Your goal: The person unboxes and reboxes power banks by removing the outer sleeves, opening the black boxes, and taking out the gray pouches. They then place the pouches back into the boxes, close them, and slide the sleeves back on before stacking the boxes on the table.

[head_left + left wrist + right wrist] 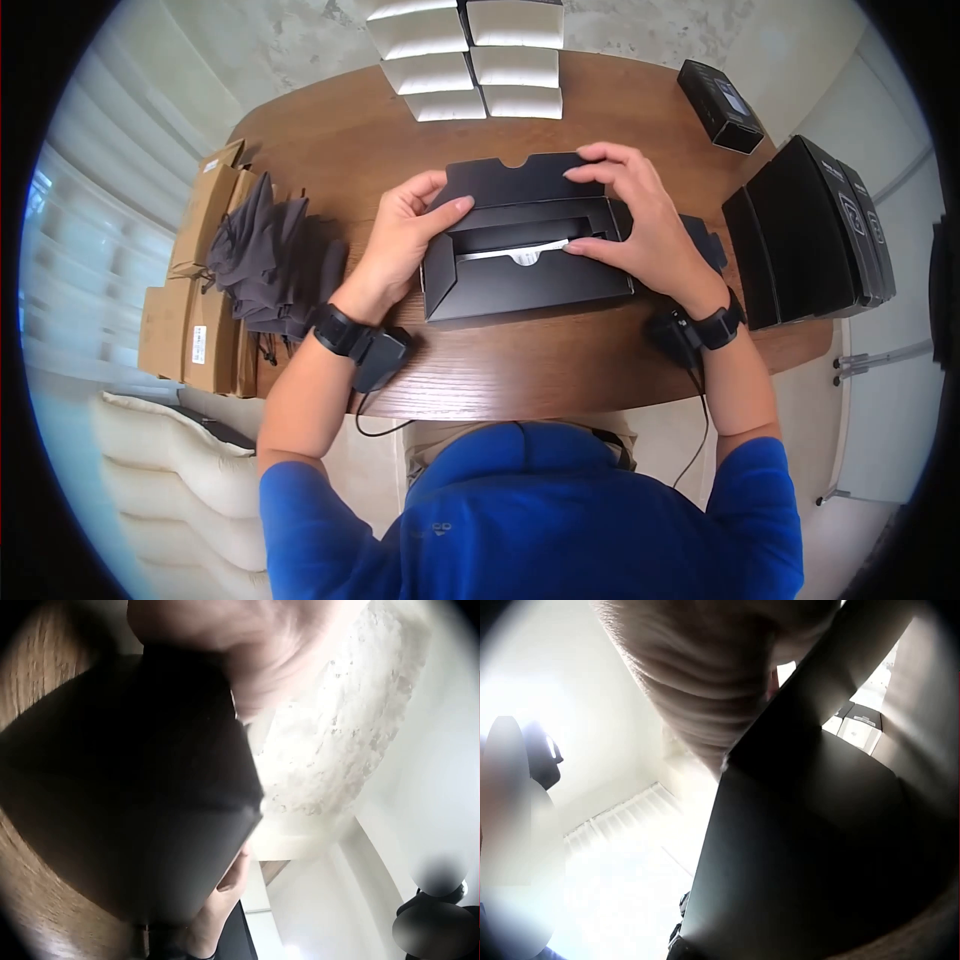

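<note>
In the head view a black cardboard box point(540, 285) lies on the table in front of the person, its lid flap point(515, 182) raised at the back. A white insert with a small half-round tab point(524, 258) shows in the box's opening. The left hand point(405, 225) holds the box at its back left, thumb over the flap's edge. At the right side, the right hand point(640, 215) has its fingertips on the flap's right corner and its thumb by the insert's right end. Both wrist views show mostly the dark box, close and blurred.
White open boxes point(420, 75) are stacked at the back. Brown cartons point(210, 340) and dark grey cloth pouches point(265, 250) lie at the left. Large black boxes point(795, 245) stand at the right, with a smaller black box point(722, 105) behind on the wooden table point(320, 130).
</note>
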A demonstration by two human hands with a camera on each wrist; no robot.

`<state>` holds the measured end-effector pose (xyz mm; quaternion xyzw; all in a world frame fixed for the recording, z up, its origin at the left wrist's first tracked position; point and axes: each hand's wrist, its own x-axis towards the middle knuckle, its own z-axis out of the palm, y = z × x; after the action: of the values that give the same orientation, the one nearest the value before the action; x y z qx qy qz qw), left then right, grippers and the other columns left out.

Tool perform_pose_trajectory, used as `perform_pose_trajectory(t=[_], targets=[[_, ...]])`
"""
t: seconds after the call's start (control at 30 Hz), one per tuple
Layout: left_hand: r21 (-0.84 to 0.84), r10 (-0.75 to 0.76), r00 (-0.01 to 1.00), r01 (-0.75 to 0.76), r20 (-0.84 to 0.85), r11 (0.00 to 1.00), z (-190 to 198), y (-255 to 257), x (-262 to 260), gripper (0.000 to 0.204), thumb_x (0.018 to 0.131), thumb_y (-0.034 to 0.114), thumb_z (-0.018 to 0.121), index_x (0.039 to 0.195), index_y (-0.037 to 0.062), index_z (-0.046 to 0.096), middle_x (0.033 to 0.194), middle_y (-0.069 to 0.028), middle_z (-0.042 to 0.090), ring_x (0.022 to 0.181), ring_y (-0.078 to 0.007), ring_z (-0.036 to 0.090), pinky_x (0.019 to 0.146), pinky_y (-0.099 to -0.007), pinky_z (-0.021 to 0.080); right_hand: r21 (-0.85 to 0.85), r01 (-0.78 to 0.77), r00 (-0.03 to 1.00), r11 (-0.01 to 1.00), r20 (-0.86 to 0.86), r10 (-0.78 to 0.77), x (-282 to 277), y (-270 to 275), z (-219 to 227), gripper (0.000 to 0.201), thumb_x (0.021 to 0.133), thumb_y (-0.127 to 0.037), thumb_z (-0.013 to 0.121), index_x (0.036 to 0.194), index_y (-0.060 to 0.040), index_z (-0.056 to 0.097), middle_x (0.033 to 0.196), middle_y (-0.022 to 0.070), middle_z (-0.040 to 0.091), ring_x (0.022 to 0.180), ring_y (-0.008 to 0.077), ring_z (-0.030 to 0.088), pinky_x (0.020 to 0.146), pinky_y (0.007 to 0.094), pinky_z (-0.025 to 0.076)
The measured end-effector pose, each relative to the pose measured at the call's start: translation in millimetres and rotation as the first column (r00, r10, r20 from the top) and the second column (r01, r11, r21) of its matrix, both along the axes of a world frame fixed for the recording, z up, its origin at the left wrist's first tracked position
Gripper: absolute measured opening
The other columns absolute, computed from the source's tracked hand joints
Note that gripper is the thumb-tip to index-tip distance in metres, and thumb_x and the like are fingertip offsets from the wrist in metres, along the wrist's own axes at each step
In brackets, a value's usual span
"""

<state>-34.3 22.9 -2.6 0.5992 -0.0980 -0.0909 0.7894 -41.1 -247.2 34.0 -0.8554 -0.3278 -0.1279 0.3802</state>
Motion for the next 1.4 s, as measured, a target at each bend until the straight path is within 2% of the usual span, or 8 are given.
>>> perform_pose_trajectory(t=[0.2,0.27,0.63,0.87,0.93,1.0,1.17,1.4], targets=[[0.11,-0.197,0.965,0.18,0.172,0.978,10,7,-3,0.029,0.083,-0.004,0.059,0.111,0.0019,0.067,0.118,-0.0117,0.063,0.108,-0.0195,0.059,0.098,-0.031,0.044,-0.042,0.176,0.962,0.984,0.218,-0.163,1,3,1,0.055,0.068,-0.015,0.08,0.118,-0.0109,0.059,0.13,0.0084,0.05,0.117,0.0294,0.047,0.096,0.0377,0.042],[0.176,-0.319,0.924,0.285,0.213,0.942,10,7,-3,0.028,0.084,-0.001,0.059,0.109,0.0039,0.069,0.125,-0.0113,0.059,0.116,-0.0202,0.053,0.1,-0.0318,0.04,-0.119,-0.065,0.997,0.991,0.024,0.068,7,-5,-3,0.041,0.071,-0.017,0.078,0.109,-0.0083,0.064,0.12,0.0071,0.059,0.109,0.0277,0.054,0.094,0.0378,0.043],[0.556,-0.474,0.818,0.24,0.325,0.796,16,8,-8,0.028,0.072,0.017,0.08,0.1,0.014,0.075,0.129,-0.0108,0.055,0.118,-0.0244,0.05,0.101,-0.0351,0.038,-0.141,-0.156,0.987,0.978,-0.071,0.147,4,-2,-2,0.029,0.077,-0.014,0.072,0.105,-0.0076,0.069,0.122,0.0086,0.061,0.11,0.0265,0.057,0.094,0.0355,0.045],[0.538,-0.363,0.878,0.151,0.312,0.829,16,18,-3,0.023,0.077,0.006,0.073,0.1,0.0063,0.073,0.124,-0.0116,0.059,0.11,-0.0208,0.056,0.096,-0.0311,0.043,0.122,0.35,0.919,0.929,0.148,-0.366,41,-44,-8,0.022,0.088,-0.022,0.064,0.102,-0.0058,0.068,0.115,0.0089,0.062,0.107,0.023,0.059,0.092,0.0324,0.045],[0.544,-0.276,0.911,0.069,0.308,0.836,18,23,0,0.023,0.079,0.005,0.07,0.101,0.0068,0.073,0.122,-0.0109,0.06,0.108,-0.0194,0.056,0.093,-0.0297,0.044,0.245,0.344,0.908,0.906,0.161,-0.388,51,-55,-12,0.024,0.092,-0.026,0.061,0.097,-0.0031,0.068,0.098,0.0064,0.065,0.085,0.0146,0.063,0.075,0.0257,0.049],[0.529,-0.235,0.922,0.039,0.308,0.848,16,28,4,0.022,0.08,0.005,0.069,0.102,0.0069,0.073,0.121,-0.01,0.06,0.107,-0.0184,0.056,0.092,-0.0289,0.044,0.431,0.414,0.885,0.802,-0.396,-0.244,49,-60,-7,0.03,0.095,-0.03,0.057,0.086,-0.0029,0.067,0.079,0.0018,0.064,0.06,0.0052,0.055,0.053,0.0183,0.042],[0.523,-0.133,0.907,-0.106,0.399,0.846,10,32,9,0.022,0.081,0.007,0.068,0.102,0.0068,0.072,0.117,-0.0078,0.061,0.104,-0.016,0.056,0.09,-0.0271,0.045,0.415,0.207,0.823,0.886,-0.563,0.072,32,-37,-9,0.049,0.097,-0.042,0.05,0.074,-0.0007,0.063,0.057,0.0047,0.059,0.039,0.0056,0.047,0.037,0.0176,0.034],[0.515,-0.049,0.908,-0.191,0.416,0.836,9,35,12,0.022,0.08,0.014,0.071,0.101,0.0085,0.073,0.115,-0.0097,0.062,0.105,-0.0194,0.058,0.09,-0.0298,0.045,0.229,-0.151,0.528,0.962,-0.804,0.274,8,-23,8,0.049,0.097,-0.04,0.049,0.09,0.005,0.068,0.075,0.0135,0.069,0.052,0.0135,0.064,0.041,0.0179,0.043]])
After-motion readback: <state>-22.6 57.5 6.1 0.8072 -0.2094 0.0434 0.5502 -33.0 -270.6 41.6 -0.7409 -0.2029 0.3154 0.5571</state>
